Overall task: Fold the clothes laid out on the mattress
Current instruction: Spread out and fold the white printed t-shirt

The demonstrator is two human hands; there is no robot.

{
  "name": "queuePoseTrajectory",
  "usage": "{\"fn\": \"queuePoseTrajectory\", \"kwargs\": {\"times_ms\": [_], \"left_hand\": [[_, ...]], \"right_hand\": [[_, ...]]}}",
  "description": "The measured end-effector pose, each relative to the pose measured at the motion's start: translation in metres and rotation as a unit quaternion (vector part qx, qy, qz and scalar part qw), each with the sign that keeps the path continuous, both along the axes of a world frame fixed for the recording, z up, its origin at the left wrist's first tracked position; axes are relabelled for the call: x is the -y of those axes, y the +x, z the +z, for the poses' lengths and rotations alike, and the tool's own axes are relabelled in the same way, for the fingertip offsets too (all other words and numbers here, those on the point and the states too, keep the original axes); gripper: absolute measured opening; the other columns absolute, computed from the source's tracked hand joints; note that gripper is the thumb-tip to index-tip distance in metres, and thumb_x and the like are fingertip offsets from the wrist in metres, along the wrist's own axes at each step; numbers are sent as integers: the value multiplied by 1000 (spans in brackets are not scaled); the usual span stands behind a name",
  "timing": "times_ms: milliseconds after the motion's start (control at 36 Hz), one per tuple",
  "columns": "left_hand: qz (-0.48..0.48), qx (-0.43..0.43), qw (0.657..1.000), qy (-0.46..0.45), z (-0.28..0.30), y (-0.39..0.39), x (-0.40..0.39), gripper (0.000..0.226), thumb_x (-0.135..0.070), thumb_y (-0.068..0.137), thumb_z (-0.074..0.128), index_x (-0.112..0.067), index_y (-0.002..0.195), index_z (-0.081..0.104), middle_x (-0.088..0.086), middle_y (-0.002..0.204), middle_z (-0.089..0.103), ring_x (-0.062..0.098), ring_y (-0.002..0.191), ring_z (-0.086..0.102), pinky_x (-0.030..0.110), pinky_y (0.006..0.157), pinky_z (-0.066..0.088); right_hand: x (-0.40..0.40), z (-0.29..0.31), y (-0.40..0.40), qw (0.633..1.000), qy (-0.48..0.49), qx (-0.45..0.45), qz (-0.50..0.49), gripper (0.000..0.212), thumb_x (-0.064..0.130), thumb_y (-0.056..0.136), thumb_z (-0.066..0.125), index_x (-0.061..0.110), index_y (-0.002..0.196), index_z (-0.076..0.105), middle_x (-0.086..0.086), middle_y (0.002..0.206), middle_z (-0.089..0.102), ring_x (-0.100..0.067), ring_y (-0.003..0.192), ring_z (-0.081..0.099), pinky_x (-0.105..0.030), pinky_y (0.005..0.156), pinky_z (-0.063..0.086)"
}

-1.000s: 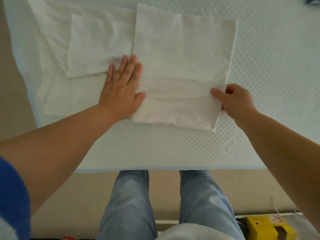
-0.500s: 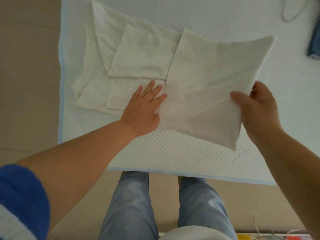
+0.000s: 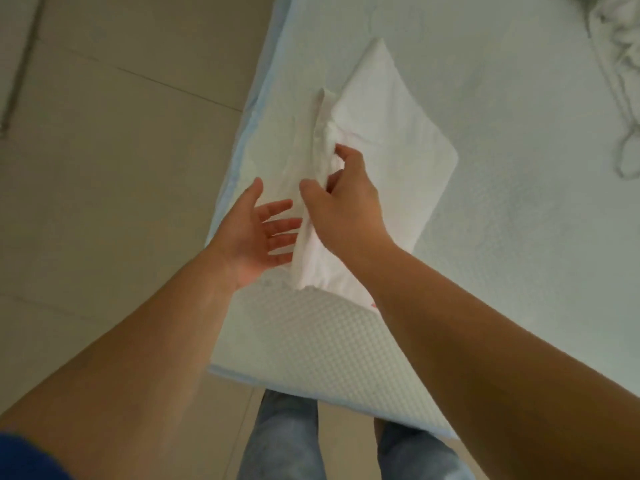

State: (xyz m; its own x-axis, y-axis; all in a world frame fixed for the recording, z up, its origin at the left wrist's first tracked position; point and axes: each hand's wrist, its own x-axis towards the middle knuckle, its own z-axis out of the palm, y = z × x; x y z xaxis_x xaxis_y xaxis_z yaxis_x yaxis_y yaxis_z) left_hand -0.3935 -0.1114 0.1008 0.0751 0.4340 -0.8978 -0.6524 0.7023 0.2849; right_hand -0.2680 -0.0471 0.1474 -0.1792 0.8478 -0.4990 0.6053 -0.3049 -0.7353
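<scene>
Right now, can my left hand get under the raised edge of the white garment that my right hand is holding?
Probably yes. The left hand lies open, palm up, beside the raised fold of the white garment that the right hand pinches, with nothing between them.

1. The right hand (image 3: 346, 206) covers the middle of the folded white cloth (image 3: 391, 140); its fingertips are buried in the fabric's raised fold.
2. The left hand (image 3: 256, 233) has its fingertips hidden behind the cloth's hanging edge.
3. A crumpled pale garment (image 3: 620, 46) at the upper right is cut off by the frame's edge and blurred; its kind cannot be told.
4. The mattress (image 3: 311, 341) runs out of frame at the top and right.
5. The jeans-clad legs (image 3: 284, 441) are cut off at the bottom edge.
</scene>
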Motion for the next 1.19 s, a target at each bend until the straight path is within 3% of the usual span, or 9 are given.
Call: {"fn": "queuePoseTrajectory", "kwargs": {"times_ms": [111, 222, 444, 556, 667, 917, 1028, 1111, 1194], "left_hand": [[-36, -67, 997, -17, -20, -22, 12, 51, -62, 87, 45, -18, 99, 67, 2, 92, 73, 18, 82, 70, 29, 66, 54], [-100, -226, 969, -6, -32, -21, 15, 22, -43, 83, 65, -21, 77, 68, -4, 71, 71, 16, 69, 68, 26, 60, 49], [-199, -533, 822, 25, -47, -9, 27, 15, -32, 81, 67, -22, 75, 57, -11, 67, 55, 7, 61, 50, 19, 49, 29], [-158, -485, 860, -13, -46, -3, 33, 24, -37, 78, 68, -23, 91, 54, -15, 79, 55, 10, 74, 53, 20, 60, 34], [-148, -418, 896, -20, -44, 2, 33, 54, -41, 77, 68, -18, 122, 49, -9, 102, 53, 12, 91, 53, 26, 77, 39], [13, -258, 965, -40, -33, 10, 27, 61, -28, 56, 64, -14, 115, 54, 5, 111, 63, 22, 98, 63, 42, 86, 53], [88, -201, 974, -53, -28, 17, 25, 17, -9, 78, 62, -11, 95, 63, 8, 98, 68, 22, 89, 66, 31, 68, 54], [135, -145, 979, -55, -14, 21, 13, 13, -7, 82, 61, -10, 94, 64, 8, 94, 70, 22, 87, 67, 31, 63, 54], [115, -138, 984, -11, 12, 26, 5, 18, -11, 80, 65, -9, 98, 65, 5, 91, 72, 19, 82, 70, 27, 57, 53]], "right_hand": [[14, -39, -42, 989, -81, 46, 118, 66, 40, 87, 54, 19, 144, 27, -2, 111, 63, -21, 103, 59, -29, 80, 46], [36, -53, -38, 982, -45, 94, 159, 48, 37, 88, 52, 23, 134, 42, 8, 101, 57, -17, 104, 57, -28, 80, 43], [79, -61, 43, 936, 126, 218, 244, 60, 35, 83, 61, 10, 135, 44, -8, 140, 40, -25, 135, 28, -31, 111, 12], [91, -76, 59, 875, 104, 276, 383, 92, 52, 85, 52, 17, 150, -3, -1, 157, -14, -17, 140, -25, -30, 108, -25], [88, -85, 55, 864, 87, 306, 389, 99, 53, 86, 48, 20, 139, -28, 2, 144, -37, -18, 133, -38, -30, 102, -32], [89, -90, 38, 900, 67, 284, 324, 99, 55, 86, 47, 13, 146, -19, -5, 153, -26, -18, 133, -37, -38, 108, -24], [88, -91, 45, 893, 91, 288, 335, 105, 53, 82, 55, 13, 147, -17, -7, 154, -24, -20, 133, -37, -40, 108, -23], [85, -86, 43, 908, 113, 268, 301, 99, 47, 82, 60, 11, 149, -3, -10, 156, -3, -25, 143, -14, -42, 114, -11], [80, -67, 39, 942, 139, 204, 226, 78, 24, 79, 69, 3, 143, 31, -15, 144, 34, -31, 135, 30, -48, 112, 24]]}}
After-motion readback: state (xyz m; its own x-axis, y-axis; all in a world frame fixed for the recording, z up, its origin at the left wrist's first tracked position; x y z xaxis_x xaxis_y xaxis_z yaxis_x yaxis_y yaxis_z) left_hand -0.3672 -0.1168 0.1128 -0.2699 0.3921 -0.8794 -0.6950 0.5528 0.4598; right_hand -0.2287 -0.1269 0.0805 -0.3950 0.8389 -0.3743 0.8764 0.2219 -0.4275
